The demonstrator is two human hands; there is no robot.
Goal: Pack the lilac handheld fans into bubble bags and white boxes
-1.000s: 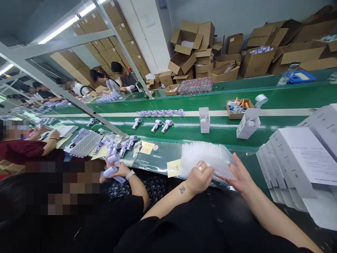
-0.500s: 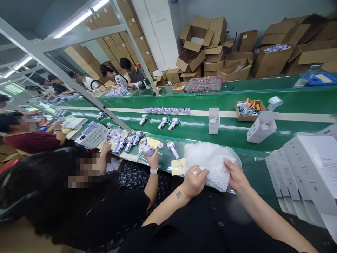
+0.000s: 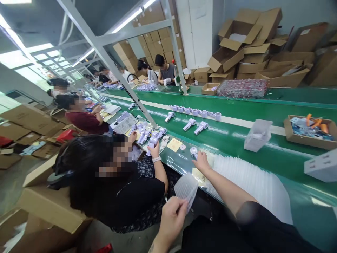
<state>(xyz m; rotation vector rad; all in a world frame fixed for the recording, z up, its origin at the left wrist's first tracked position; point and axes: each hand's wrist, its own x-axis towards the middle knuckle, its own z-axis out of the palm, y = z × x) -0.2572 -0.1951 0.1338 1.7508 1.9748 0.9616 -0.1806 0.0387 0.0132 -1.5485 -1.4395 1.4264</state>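
My left hand [image 3: 172,219] pinches a translucent bubble-wrap bag [image 3: 186,189], holding it up in front of the bench edge. Stretched across the bench, my right hand [image 3: 202,162] has its fingers closed at the handle of a small white handheld fan [image 3: 193,151]; the handle is mostly hidden by the fingers. Under my right forearm spreads a fanned stack of bubble-wrap bags [image 3: 252,182]. A yellow paper note [image 3: 198,176] lies partly beneath my right wrist.
A co-worker [image 3: 137,182] sits close on my left, holding a fan. More fans [image 3: 201,128] lie on the green conveyor [image 3: 226,137]. A white open box [image 3: 258,135] and a cardboard tray of parts [image 3: 310,133] stand to the right. Cartons [image 3: 234,42] are piled behind.
My left hand has lifted one bubble-wrap bag off the stack and moved left and down. My right hand has left the stack and reached the fan. The view has turned left.
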